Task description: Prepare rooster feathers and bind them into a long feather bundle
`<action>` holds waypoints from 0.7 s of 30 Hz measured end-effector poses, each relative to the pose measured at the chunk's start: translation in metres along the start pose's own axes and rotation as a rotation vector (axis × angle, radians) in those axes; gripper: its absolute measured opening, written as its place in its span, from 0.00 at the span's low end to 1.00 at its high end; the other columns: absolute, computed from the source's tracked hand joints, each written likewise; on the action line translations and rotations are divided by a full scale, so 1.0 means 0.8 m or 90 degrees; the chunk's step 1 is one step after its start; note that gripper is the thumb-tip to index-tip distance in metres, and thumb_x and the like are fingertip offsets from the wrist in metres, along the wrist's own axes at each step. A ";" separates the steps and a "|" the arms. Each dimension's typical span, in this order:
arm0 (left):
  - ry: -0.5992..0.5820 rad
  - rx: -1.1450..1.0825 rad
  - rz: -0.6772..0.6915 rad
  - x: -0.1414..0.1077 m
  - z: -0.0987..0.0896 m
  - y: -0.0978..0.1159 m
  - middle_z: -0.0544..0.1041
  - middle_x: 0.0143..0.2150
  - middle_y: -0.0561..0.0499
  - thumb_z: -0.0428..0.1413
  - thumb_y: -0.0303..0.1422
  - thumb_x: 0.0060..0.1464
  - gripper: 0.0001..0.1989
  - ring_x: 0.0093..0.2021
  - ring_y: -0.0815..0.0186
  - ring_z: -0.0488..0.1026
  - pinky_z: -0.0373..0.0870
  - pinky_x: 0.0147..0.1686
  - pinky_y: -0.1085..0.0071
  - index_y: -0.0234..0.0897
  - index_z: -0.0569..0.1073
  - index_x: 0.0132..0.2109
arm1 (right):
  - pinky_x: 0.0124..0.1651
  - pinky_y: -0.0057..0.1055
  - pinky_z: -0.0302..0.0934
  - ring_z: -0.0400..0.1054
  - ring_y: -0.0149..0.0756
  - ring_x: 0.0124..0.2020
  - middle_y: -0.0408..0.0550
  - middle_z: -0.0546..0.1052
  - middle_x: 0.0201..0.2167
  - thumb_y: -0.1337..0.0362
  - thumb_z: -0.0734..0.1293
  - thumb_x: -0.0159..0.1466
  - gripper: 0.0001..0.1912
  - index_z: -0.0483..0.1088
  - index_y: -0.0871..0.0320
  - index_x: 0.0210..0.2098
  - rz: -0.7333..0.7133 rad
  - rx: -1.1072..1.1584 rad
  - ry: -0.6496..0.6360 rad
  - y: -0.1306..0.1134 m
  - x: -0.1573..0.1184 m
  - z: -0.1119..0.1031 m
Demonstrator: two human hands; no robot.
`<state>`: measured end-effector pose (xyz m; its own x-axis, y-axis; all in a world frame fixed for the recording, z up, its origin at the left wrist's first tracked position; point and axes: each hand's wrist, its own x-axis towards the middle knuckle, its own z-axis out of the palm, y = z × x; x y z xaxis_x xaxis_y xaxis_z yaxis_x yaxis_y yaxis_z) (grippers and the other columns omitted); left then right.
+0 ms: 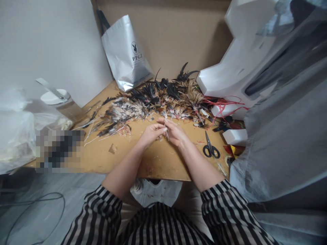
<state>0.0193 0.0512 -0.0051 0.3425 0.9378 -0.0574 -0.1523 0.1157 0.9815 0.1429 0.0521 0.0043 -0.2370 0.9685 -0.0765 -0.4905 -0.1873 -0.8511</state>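
My two hands meet over the middle of the wooden table. Between them is a thin white stem (167, 132), too small to tell whether it is a feather quill. My left hand (151, 134) pinches at it with thumb and fingers. Curled around its other side, my right hand (175, 132) has its fingers closed on it too. Just beyond my fingertips lies a long heap of feathers (143, 105), brown, black and whitish, some bound in bunches with red ties. Black-handled scissors (209, 147) rest to the right of my right forearm.
A silver bag (125, 54) leans at the back wall. On the left stand a lidded bottle (63, 102) and a clear plastic bag (17, 132). Red cords (227, 104), white foam pieces (236, 137) and a grey cloth (286, 136) edge the right side. The table edge (163, 178) is near my body.
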 end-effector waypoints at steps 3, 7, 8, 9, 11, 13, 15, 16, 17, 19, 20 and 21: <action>0.004 -0.053 -0.012 0.002 -0.004 0.000 0.68 0.19 0.55 0.64 0.38 0.38 0.15 0.17 0.79 0.60 0.52 0.18 0.81 0.32 0.71 0.29 | 0.28 0.27 0.61 0.66 0.30 0.28 0.46 0.75 0.36 0.57 0.67 0.54 0.13 0.72 0.56 0.36 0.004 -0.008 -0.015 0.003 0.000 0.004; 0.010 -0.114 -0.007 0.002 -0.010 0.005 0.68 0.19 0.55 0.64 0.37 0.38 0.14 0.17 0.79 0.61 0.52 0.17 0.82 0.32 0.71 0.30 | 0.30 0.25 0.62 0.67 0.28 0.28 0.46 0.75 0.34 0.59 0.66 0.56 0.09 0.72 0.57 0.33 -0.006 -0.016 0.053 -0.006 0.000 -0.001; 0.013 -0.119 -0.002 0.002 -0.011 0.006 0.68 0.19 0.55 0.64 0.37 0.38 0.14 0.17 0.79 0.61 0.52 0.17 0.82 0.32 0.71 0.30 | 0.27 0.24 0.60 0.66 0.27 0.26 0.46 0.75 0.32 0.59 0.66 0.56 0.09 0.71 0.57 0.32 -0.008 -0.025 0.069 -0.010 0.000 -0.003; 0.012 -0.118 0.002 0.001 -0.011 0.007 0.68 0.19 0.55 0.63 0.37 0.39 0.14 0.18 0.79 0.61 0.52 0.17 0.82 0.31 0.71 0.30 | 0.23 0.23 0.58 0.64 0.25 0.23 0.45 0.75 0.29 0.60 0.67 0.54 0.09 0.71 0.58 0.31 -0.007 -0.039 0.079 -0.014 -0.001 -0.003; -0.004 -0.104 0.004 0.001 -0.012 0.008 0.68 0.20 0.54 0.63 0.37 0.40 0.14 0.18 0.79 0.61 0.52 0.17 0.82 0.31 0.72 0.29 | 0.16 0.20 0.46 0.54 0.20 0.15 0.41 0.71 0.22 0.60 0.70 0.51 0.11 0.71 0.59 0.30 -0.002 -0.081 0.082 -0.021 -0.004 -0.002; -0.026 -0.084 0.000 0.000 -0.012 0.008 0.68 0.20 0.54 0.63 0.38 0.40 0.13 0.18 0.79 0.61 0.52 0.17 0.82 0.31 0.72 0.28 | 0.14 0.20 0.36 0.44 0.18 0.11 0.36 0.64 0.14 0.59 0.72 0.48 0.13 0.70 0.60 0.28 0.004 -0.132 0.073 -0.026 -0.008 -0.001; -0.044 -0.071 -0.002 -0.001 -0.011 0.007 0.68 0.20 0.54 0.63 0.37 0.40 0.13 0.18 0.79 0.61 0.52 0.17 0.82 0.31 0.72 0.28 | 0.14 0.21 0.32 0.40 0.18 0.11 0.33 0.58 0.10 0.58 0.73 0.46 0.14 0.68 0.60 0.26 0.014 -0.164 0.060 -0.030 -0.011 0.000; -0.052 -0.066 0.000 -0.001 -0.011 0.007 0.68 0.20 0.54 0.63 0.37 0.40 0.13 0.18 0.79 0.61 0.52 0.17 0.82 0.31 0.72 0.28 | 0.14 0.21 0.31 0.40 0.18 0.11 0.32 0.57 0.09 0.57 0.73 0.46 0.15 0.68 0.60 0.25 0.020 -0.170 0.050 -0.031 -0.012 0.000; -0.061 -0.060 0.002 -0.001 -0.011 0.007 0.68 0.19 0.54 0.63 0.37 0.40 0.13 0.18 0.78 0.61 0.52 0.17 0.82 0.31 0.73 0.28 | 0.14 0.21 0.31 0.40 0.18 0.11 0.32 0.56 0.09 0.57 0.73 0.45 0.15 0.67 0.60 0.25 0.029 -0.174 0.036 -0.032 -0.012 -0.001; -0.081 -0.044 0.003 -0.002 -0.011 0.006 0.67 0.18 0.55 0.62 0.37 0.41 0.12 0.17 0.78 0.60 0.52 0.17 0.81 0.31 0.73 0.28 | 0.15 0.21 0.30 0.40 0.18 0.11 0.32 0.56 0.10 0.57 0.73 0.45 0.16 0.68 0.60 0.26 0.044 -0.180 0.008 -0.035 -0.010 -0.004; -0.090 -0.034 0.002 -0.002 -0.011 0.006 0.67 0.17 0.55 0.62 0.38 0.42 0.12 0.16 0.78 0.59 0.51 0.17 0.81 0.31 0.73 0.28 | 0.15 0.21 0.30 0.40 0.17 0.11 0.32 0.56 0.10 0.57 0.73 0.45 0.16 0.68 0.61 0.27 0.050 -0.185 -0.005 -0.035 -0.009 -0.006; -0.100 -0.025 -0.001 -0.003 -0.011 0.005 0.66 0.17 0.55 0.61 0.38 0.42 0.12 0.16 0.78 0.59 0.51 0.17 0.80 0.31 0.73 0.28 | 0.15 0.21 0.30 0.40 0.17 0.12 0.32 0.56 0.10 0.58 0.73 0.45 0.16 0.68 0.61 0.27 0.055 -0.189 -0.015 -0.036 -0.008 -0.008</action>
<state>0.0101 0.0526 -0.0024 0.4832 0.8751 -0.0274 -0.1858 0.1331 0.9735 0.1639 0.0526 0.0258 -0.2879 0.9465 -0.1460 -0.2014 -0.2089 -0.9570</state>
